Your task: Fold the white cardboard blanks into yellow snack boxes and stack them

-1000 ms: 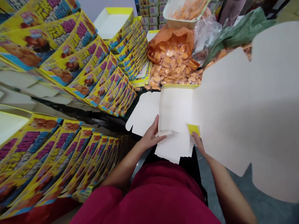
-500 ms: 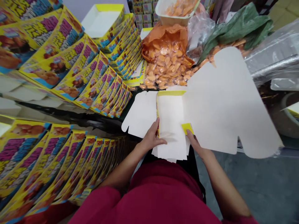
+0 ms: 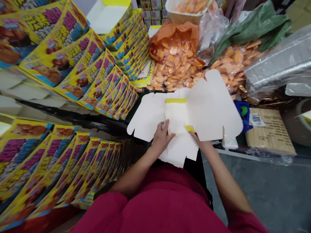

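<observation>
A partly folded cardboard box [image 3: 177, 113], white inside with a yellow strip along its far edge, lies in front of my body with its flaps spread. My left hand [image 3: 161, 137] rests at its near left corner, fingers and thumb apart; a bit of yellow shows beside the fingers. At the near right corner, my right hand [image 3: 200, 140] pinches the box by a small yellow tab [image 3: 189, 128], its fingers partly hidden under the large right flap [image 3: 211, 110]. The left flap [image 3: 147, 116] lies out to the side.
Nested printed yellow boxes [image 3: 80, 74] fill the left side, with another stack [image 3: 132, 42] behind. Wrapped orange pieces [image 3: 172, 68] spill from an orange bag at the back. A blue tape dispenser [image 3: 244, 113] and a brown packet [image 3: 269, 129] lie right.
The large right flap has swung lower and inward, uncovering the tape dispenser and brown packet. My left hand's fingers have come up over the box's left side. The near flaps have spread apart.
</observation>
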Demonstrator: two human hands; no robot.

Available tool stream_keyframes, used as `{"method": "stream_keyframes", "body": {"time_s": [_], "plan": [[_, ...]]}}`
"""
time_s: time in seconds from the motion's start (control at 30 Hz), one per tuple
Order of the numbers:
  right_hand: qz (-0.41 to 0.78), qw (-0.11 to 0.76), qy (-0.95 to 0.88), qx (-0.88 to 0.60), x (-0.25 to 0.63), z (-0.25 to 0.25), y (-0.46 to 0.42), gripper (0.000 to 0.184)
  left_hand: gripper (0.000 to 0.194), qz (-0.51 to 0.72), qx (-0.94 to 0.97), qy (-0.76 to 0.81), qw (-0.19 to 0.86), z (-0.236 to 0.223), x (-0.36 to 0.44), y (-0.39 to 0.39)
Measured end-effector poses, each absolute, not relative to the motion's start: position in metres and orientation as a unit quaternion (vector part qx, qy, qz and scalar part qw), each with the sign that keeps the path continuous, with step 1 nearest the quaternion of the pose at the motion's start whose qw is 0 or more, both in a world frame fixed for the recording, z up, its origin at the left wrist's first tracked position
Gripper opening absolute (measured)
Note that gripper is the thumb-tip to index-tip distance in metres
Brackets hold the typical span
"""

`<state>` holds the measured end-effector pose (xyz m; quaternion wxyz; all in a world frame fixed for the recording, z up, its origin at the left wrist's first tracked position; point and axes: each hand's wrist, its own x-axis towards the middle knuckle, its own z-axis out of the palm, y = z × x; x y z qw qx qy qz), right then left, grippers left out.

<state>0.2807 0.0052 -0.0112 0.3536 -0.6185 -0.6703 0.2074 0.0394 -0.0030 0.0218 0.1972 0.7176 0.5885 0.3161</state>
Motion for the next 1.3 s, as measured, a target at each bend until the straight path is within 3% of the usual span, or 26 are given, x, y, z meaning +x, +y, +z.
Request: {"method": "stream_keyframes", "body": {"time_s": [0.1,0.2,0.3,0.37,0.43,0.57,0.7,0.8,1.0,1.13,1.3], "plan": [[0.215,0.351,-0.657,-0.632,0.282,-0.012,0.014,0.06,0.045,0.343,0.768,0.536,0.069,0.02,0.029,0.011],[0.275,0.341,-0.658,-0.613,0.284,-0.006,0.016,0.052,0.012,0.362,0.835,0.412,0.045,0.019,0.02,0.023],[0.33,0.357,-0.642,-0.592,0.282,0.007,0.014,0.041,0.008,0.347,0.882,0.313,0.059,0.016,0.008,0.023],[0.353,0.374,-0.602,-0.611,0.28,0.017,0.013,0.036,0.021,0.33,0.896,0.289,0.076,0.017,-0.001,0.015],[0.378,0.378,-0.546,-0.645,0.278,0.028,0.012,0.036,0.032,0.336,0.895,0.278,0.093,0.022,-0.01,0.004],[0.435,0.334,-0.496,-0.674,0.282,0.041,0.016,0.038,0.038,0.377,0.895,0.229,0.064,0.035,-0.016,-0.013],[0.459,0.322,-0.504,-0.657,0.288,0.039,0.02,0.041,0.052,0.279,0.933,0.227,0.015,0.032,-0.009,-0.021],[0.442,0.341,-0.536,-0.633,0.284,0.037,0.017,0.04,0.047,0.258,0.921,0.291,-0.009,0.028,-0.002,-0.025],[0.433,0.374,-0.604,-0.555,0.269,0.032,0.015,0.043,0.039,0.406,0.851,0.322,-0.086,0.028,0.013,-0.019],[0.483,0.348,-0.611,-0.523,0.274,0.025,0.016,0.053,0.037,0.413,0.841,0.348,0.028,0.031,0.016,-0.017],[0.396,0.403,-0.592,-0.575,0.284,0.004,0.008,0.054,0.02,0.398,0.794,0.407,0.212,0.035,0.019,-0.021]]}}
